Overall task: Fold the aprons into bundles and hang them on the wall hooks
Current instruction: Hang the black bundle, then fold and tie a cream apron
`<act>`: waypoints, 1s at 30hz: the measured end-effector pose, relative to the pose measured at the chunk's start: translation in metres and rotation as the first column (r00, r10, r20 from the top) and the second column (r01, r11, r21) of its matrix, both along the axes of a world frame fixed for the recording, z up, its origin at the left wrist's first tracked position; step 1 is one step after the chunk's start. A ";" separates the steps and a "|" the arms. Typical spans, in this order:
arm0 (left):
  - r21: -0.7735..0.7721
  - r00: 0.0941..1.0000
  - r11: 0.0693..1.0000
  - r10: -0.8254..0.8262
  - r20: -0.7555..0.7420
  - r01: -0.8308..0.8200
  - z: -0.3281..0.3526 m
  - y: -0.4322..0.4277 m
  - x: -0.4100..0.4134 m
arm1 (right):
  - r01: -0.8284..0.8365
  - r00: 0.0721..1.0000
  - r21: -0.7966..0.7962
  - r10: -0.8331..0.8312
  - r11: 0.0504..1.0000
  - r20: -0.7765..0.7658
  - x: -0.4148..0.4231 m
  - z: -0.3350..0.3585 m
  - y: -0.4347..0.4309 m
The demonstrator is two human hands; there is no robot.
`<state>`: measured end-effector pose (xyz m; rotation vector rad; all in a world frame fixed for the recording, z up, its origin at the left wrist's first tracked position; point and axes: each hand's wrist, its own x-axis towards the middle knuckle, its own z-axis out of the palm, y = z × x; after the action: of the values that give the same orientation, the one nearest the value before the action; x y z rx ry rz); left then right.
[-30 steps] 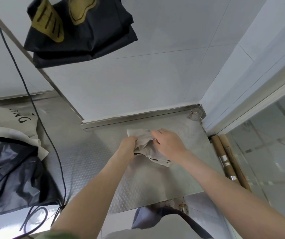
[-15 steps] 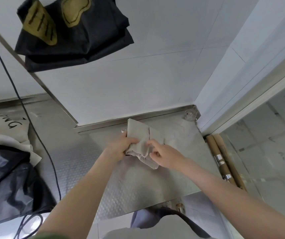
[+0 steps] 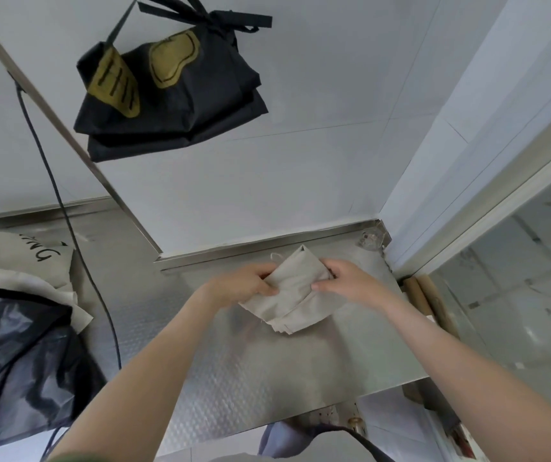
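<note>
Here, a folded beige cloth apron bundle (image 3: 292, 295) is held over the textured steel bench (image 3: 251, 371), near its back edge and toward the right corner. The left hand (image 3: 244, 285) grips the bundle's left side, fingers curled round the fabric. The right hand (image 3: 347, 281) pinches the right side, thumb on top. Above, a folded black apron bundle with mustard patches (image 3: 181, 95) hangs on the white tiled wall (image 3: 300, 161). A heap of beige and black fabric (image 3: 17, 345) lies at the bench's left edge.

a folded beige apron (image 3: 295, 295) lies on the steel counter; a black bundled apron (image 3: 174, 95) hangs above.
</note>
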<state>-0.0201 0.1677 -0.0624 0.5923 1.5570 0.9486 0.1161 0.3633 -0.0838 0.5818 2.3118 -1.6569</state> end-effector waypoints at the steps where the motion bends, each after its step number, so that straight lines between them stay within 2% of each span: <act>1: 0.034 0.998 0.999 -0.001 0.057 -0.001 0.005 0.002 0.001 | 0.001 1.000 0.063 0.000 0.998 -0.026 0.001 -0.002 0.000; 4: 0.110 0.989 0.993 0.029 0.145 -0.045 0.013 0.006 0.003 | 0.027 0.995 0.148 -0.013 0.989 -0.094 0.005 -0.004 0.000; 7: 0.124 0.974 0.967 0.213 0.077 -0.222 0.016 0.009 0.001 | 0.078 0.989 0.115 -0.063 0.990 -0.130 0.011 0.000 0.003; 9: 0.103 0.943 0.939 0.322 0.083 -0.329 0.015 0.012 -0.002 | 0.077 0.987 0.121 -0.059 0.990 -0.147 0.014 0.003 0.008; 13: 0.050 0.979 0.980 0.195 -0.059 -0.192 0.018 0.021 -0.001 | 0.095 0.981 0.115 -0.074 0.989 -0.179 0.017 0.007 0.015; 15: 0.095 0.981 0.984 0.163 -0.103 -0.153 0.019 0.027 -0.001 | 0.121 0.976 0.125 -0.095 0.985 -0.196 0.018 0.010 0.017; 18: 0.161 0.954 0.965 0.236 -0.185 -0.208 0.027 0.032 0.004 | 0.146 0.970 0.091 -0.124 0.985 -0.210 0.020 0.013 0.019; 21: 0.137 0.898 0.967 0.250 -0.363 -0.214 0.037 0.041 0.005 | 0.150 0.972 0.048 -0.138 0.988 -0.191 0.019 0.018 0.021; 25: 0.152 0.895 0.963 0.263 -0.361 -0.222 0.064 0.053 0.002 | 0.091 0.979 -0.034 -0.095 0.995 -0.180 0.007 0.042 0.023; 30: 0.184 0.819 0.964 0.260 -0.511 -0.191 0.096 0.060 0.003 | -0.026 0.982 -0.106 0.006 0.994 -0.188 -0.015 0.093 0.014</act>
<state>-0.0170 0.2279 0.0334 0.8217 2.1132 1.1288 0.1012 0.3772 0.0095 0.3988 2.3269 -1.8891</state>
